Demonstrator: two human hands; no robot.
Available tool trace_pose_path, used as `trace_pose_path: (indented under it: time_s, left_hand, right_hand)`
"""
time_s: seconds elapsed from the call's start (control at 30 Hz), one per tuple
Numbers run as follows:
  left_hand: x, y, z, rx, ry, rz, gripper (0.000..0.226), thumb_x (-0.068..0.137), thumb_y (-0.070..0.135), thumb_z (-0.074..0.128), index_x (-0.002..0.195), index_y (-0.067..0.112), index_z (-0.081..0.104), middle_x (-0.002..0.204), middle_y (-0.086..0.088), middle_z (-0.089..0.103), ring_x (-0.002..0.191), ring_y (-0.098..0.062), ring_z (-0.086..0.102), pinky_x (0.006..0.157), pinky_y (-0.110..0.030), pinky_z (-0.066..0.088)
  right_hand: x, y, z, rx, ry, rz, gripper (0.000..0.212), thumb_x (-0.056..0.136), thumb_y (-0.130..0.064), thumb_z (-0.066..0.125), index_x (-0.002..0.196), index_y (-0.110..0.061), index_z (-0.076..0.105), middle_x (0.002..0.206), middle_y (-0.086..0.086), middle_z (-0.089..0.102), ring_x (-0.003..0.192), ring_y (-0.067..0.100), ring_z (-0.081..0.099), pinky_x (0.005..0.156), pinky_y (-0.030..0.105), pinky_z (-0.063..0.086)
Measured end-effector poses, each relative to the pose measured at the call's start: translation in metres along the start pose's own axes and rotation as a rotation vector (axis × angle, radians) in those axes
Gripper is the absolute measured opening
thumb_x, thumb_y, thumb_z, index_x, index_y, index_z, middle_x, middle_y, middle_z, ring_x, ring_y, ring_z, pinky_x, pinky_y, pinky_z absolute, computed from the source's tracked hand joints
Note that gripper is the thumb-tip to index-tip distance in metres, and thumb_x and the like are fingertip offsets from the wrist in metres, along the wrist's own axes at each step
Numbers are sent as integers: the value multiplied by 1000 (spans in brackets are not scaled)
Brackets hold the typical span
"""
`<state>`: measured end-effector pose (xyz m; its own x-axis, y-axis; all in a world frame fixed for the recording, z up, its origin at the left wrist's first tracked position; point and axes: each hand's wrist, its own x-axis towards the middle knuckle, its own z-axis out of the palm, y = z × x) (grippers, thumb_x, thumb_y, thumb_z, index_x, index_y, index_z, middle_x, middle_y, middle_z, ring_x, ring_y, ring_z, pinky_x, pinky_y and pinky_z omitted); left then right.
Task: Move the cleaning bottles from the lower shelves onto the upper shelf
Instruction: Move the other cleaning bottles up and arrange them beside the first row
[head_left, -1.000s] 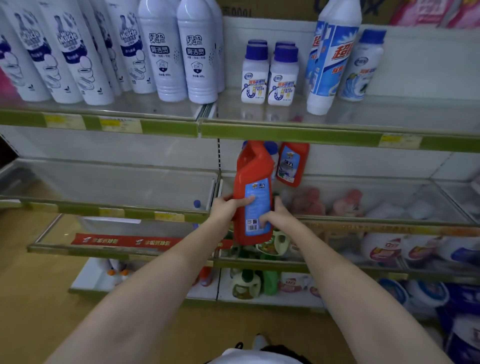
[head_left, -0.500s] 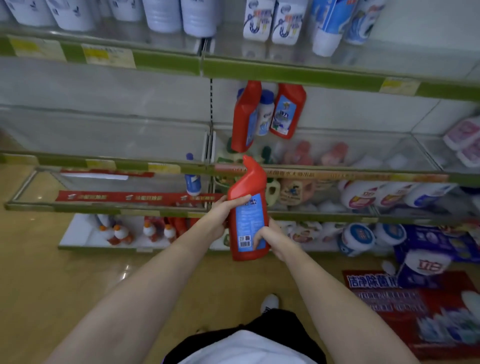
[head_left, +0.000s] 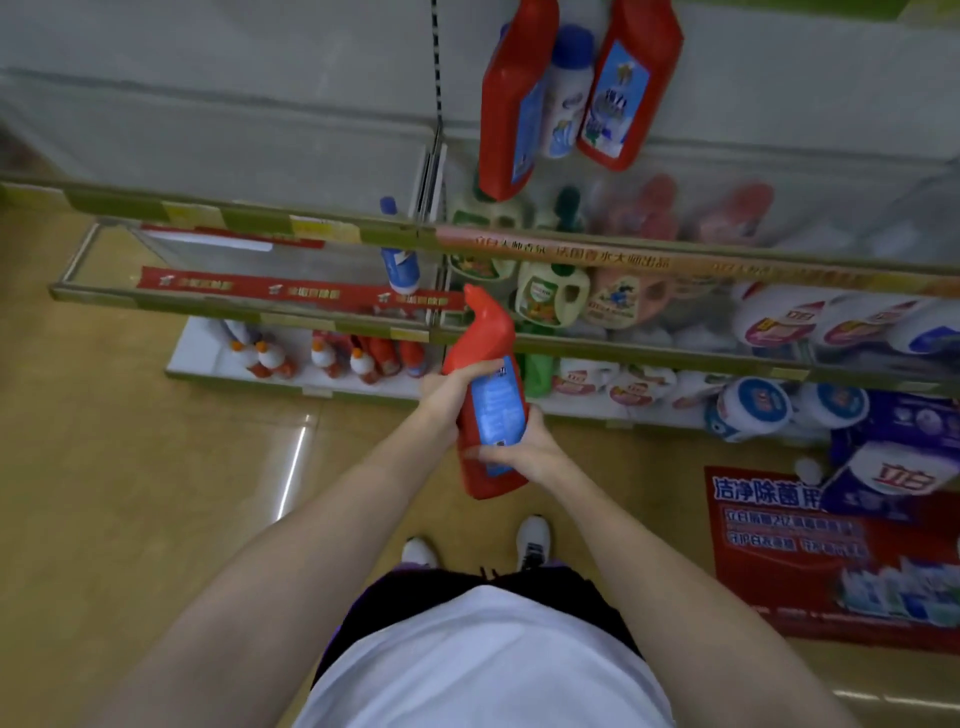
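Note:
I hold a red cleaning bottle with a blue label and an angled neck in front of the lower shelves. My left hand grips its upper body from the left. My right hand wraps the lower part from the right. Two more red bottles and a white bottle with a blue cap stand on the glass shelf above. A white and blue bottle stands on the shelf below that. The top shelf is out of view.
Green shelf rails jut toward me. Small red and white bottles line the bottom shelf at left; green and beige jugs and white detergent tubs fill the right. A red floor poster lies at right. My shoes stand on the yellow floor.
The view has tipped steeply downward, so the upper shelf has left the frame. The red bottle has come down from the middle shelf level to in front of the bottom shelves, still in both hands.

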<state>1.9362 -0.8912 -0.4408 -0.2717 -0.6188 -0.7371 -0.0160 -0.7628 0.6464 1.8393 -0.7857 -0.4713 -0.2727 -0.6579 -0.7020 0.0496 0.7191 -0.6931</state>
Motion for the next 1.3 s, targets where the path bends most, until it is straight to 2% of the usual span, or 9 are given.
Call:
trace_pose_path:
  time_s: [0.13,0.2,0.3,0.43,0.67,0.8,0.93,1.03,1.3]
  left_hand:
    - [8,-12,4,40,100,24,72,42,24,96,106,7,71,94,-10,78,86,-29,76,80,-49,62]
    - [7,-14,5,78,107,21,74,41,26,96,108,9,70,96,-9,78,87,-28,76,81,-48,62]
    - [5,-13,5,110,53,2,73,48,24,97,114,10,68,101,-8,77,91,-27,75,83,-47,62]
    - [3,-11,0,97,8,12,62,58,19,93,114,8,71,102,-10,77,94,-28,75,77,-37,62]
    - [-7,-15,-11,-52,-123,-12,57,76,29,85,123,3,67,116,-20,72,104,-36,70,89,-47,59]
    - [-12,-18,-15,-71,-149,-35,52,83,38,78,121,4,69,114,-17,73,96,-31,71,88,-42,59]
    - [-18,-23,-19,-51,-196,-63,46,87,50,71,107,8,70,101,-14,73,84,-26,72,78,-36,60]
    - [-21,-26,-21,-36,-221,-86,48,90,58,62,92,11,70,87,-9,73,76,-23,71,77,-34,58]
    - [-23,-31,-25,1,-219,-99,46,88,56,66,95,11,70,88,-9,73,77,-23,70,77,-33,58]
  right_hand:
    - [3,9,13,-210,120,-14,145,27,-61,91,147,-19,21,133,4,45,123,26,50,99,47,48]
    - [7,12,17,-320,143,-1,149,28,-63,86,151,-17,15,138,9,41,126,31,46,103,50,45]
    - [5,13,20,-398,207,-26,134,47,-56,90,150,-14,17,136,12,41,127,34,44,103,49,43]
    - [0,18,19,-426,254,-107,129,47,-66,88,145,-15,23,131,10,42,126,29,41,102,46,42]
    - [2,15,-16,-92,-64,-124,86,59,-49,95,126,-22,49,116,-10,66,102,8,67,82,28,56]
    - [-4,15,-16,87,-75,-87,63,80,-68,67,122,-21,62,108,-5,76,93,11,74,89,36,59]
    - [-19,8,-15,-21,7,-110,51,100,-65,33,110,-28,66,89,-15,71,74,-3,69,62,12,48]
    - [-23,9,-13,-77,12,-119,58,98,-69,31,113,-27,68,98,-9,73,85,2,69,69,18,49]
    - [-22,24,-9,-62,22,-101,63,94,-75,35,110,-25,71,100,-6,76,91,11,73,90,35,57]
